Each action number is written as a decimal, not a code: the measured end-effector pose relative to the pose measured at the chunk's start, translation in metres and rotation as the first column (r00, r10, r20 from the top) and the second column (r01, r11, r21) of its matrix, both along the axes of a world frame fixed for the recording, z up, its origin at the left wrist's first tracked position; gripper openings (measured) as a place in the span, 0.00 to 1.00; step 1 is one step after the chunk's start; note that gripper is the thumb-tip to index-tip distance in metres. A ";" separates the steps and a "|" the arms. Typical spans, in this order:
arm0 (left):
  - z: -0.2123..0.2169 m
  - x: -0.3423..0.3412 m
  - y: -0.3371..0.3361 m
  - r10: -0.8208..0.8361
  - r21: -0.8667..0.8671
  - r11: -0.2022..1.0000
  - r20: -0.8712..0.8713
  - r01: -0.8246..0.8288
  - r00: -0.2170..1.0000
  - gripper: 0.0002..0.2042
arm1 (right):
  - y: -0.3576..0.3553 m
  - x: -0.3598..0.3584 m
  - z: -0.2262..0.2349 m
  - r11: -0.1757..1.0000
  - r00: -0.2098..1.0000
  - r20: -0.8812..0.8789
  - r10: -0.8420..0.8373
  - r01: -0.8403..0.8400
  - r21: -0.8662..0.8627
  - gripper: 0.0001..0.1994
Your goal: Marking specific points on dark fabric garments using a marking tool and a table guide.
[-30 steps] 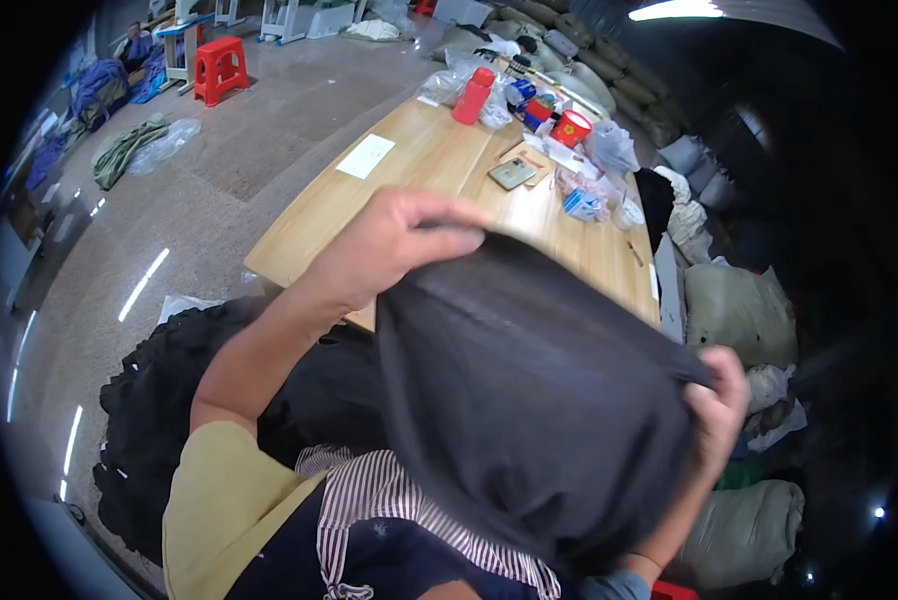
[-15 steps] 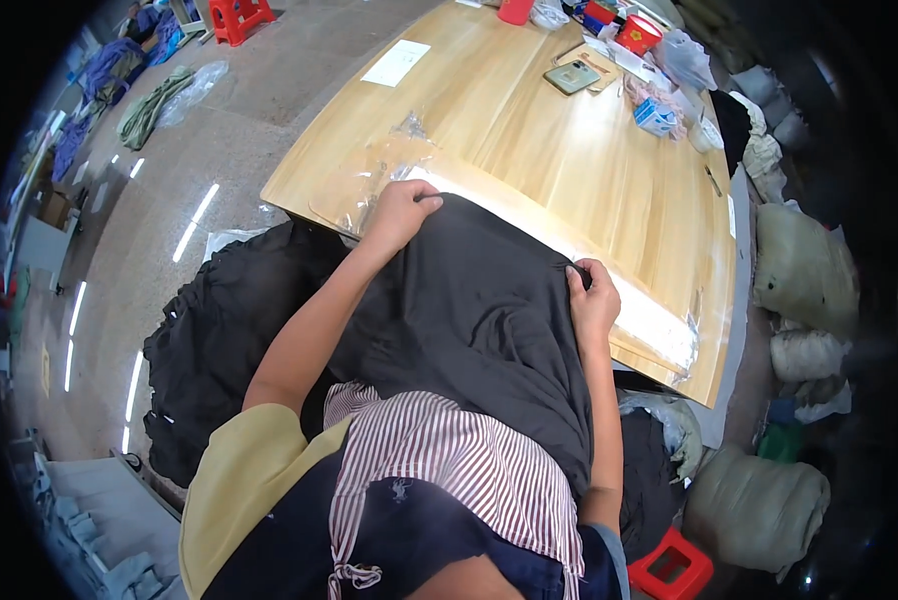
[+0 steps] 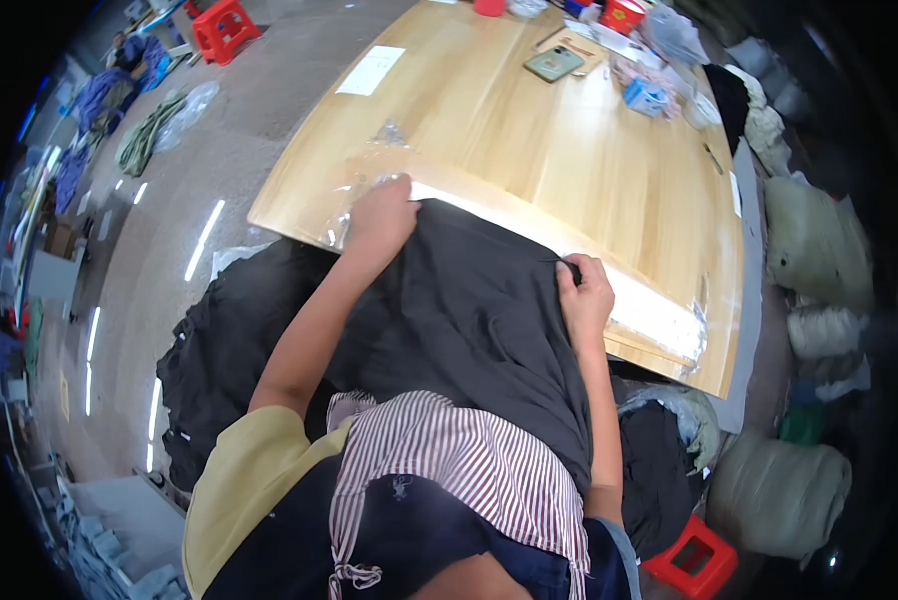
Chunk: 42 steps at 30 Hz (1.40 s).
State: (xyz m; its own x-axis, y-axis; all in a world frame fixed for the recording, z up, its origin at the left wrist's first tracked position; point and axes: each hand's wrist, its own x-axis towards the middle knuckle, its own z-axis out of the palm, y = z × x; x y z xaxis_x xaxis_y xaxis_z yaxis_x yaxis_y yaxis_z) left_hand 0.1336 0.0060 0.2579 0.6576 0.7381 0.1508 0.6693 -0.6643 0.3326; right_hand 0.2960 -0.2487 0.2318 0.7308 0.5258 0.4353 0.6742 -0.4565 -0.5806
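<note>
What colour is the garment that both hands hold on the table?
Dark grey, almost black: the garment, seen in the head view.

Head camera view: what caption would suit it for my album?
Both hands, left hand and right hand, press a dark garment onto the wooden table.

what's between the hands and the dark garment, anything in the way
Nothing visible. The left hand and the right hand both already grip the top edge of the dark garment, holding it against the clear plastic bag at the near edge of the wooden table.
</note>
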 end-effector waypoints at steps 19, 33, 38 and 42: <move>-0.034 0.025 -0.124 -0.660 0.001 0.740 0.193 0.673 0.726 0.25 | 0.009 0.014 0.044 0.937 0.906 -0.344 0.245 -0.131 0.323 0.15; -0.039 0.027 -0.119 -0.612 0.060 0.788 0.186 0.612 0.769 0.27 | 0.048 -0.002 0.004 0.894 0.654 -0.661 0.368 -0.053 0.445 0.09; -0.038 0.028 -0.119 -0.602 0.018 0.793 0.177 0.609 0.779 0.27 | 0.058 -0.012 -0.002 0.952 0.765 -0.585 0.268 -0.118 0.281 0.06; -0.039 0.028 -0.117 -0.598 -0.003 0.794 0.184 0.609 0.780 0.27 | 0.067 -0.016 0.004 0.980 0.942 -0.273 0.197 -0.190 0.053 0.06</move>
State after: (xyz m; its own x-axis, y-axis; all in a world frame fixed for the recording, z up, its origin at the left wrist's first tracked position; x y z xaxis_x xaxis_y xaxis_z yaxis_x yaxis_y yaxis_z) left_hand 0.1612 -0.1112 0.2194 0.9405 0.2099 0.2673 0.0699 -0.8892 0.4521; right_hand 0.2795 -0.1821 0.2358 0.7093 0.6603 0.2466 0.5602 -0.3157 -0.7659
